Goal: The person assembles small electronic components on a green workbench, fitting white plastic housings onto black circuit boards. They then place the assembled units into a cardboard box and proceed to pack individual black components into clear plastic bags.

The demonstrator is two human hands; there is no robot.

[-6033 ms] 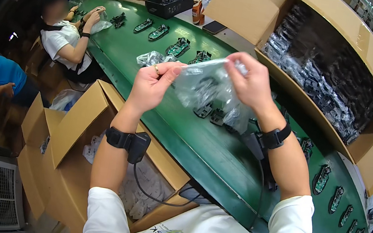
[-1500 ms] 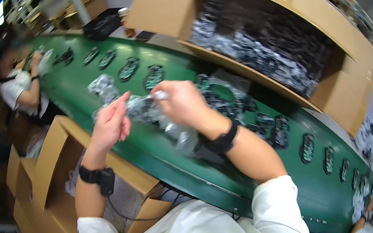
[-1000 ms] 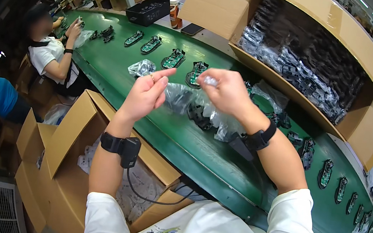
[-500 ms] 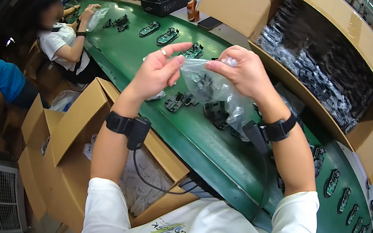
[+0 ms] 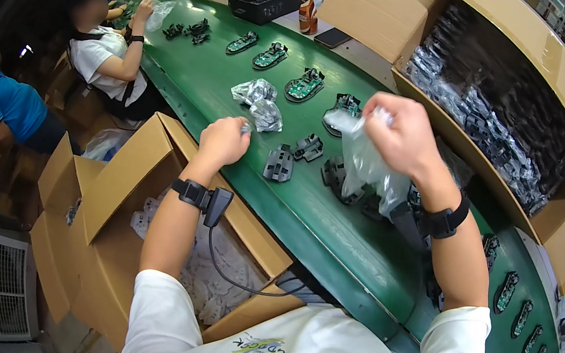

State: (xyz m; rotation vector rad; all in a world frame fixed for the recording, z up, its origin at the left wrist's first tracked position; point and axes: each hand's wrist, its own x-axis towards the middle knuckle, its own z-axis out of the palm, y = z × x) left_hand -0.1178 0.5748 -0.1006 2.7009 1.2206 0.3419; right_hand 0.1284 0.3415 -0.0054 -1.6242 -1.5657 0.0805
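My right hand is closed round the gathered top of a clear plastic bag, which hangs over the green conveyor belt; whether a part is inside I cannot tell. Toward the belt's near edge, my left hand is a fist; a shiny clear bit shows at its fingertips, too small to name. Just beyond it lie clear-bagged parts. Black plastic parts rest between my hands. Behind the hanging bag sits a black part with a green circuit board, and another such board lies farther left.
The green conveyor belt carries more boards at both ends. A large carton of bagged parts stands beyond it on the right. An open carton holding bagged pieces is at my near left. A co-worker handles a bag at far left.
My hands have come apart: the left went down toward the belt's near edge, the right moved right with the bag. The bagged parts beyond my left hand now show. The view has shifted slightly.
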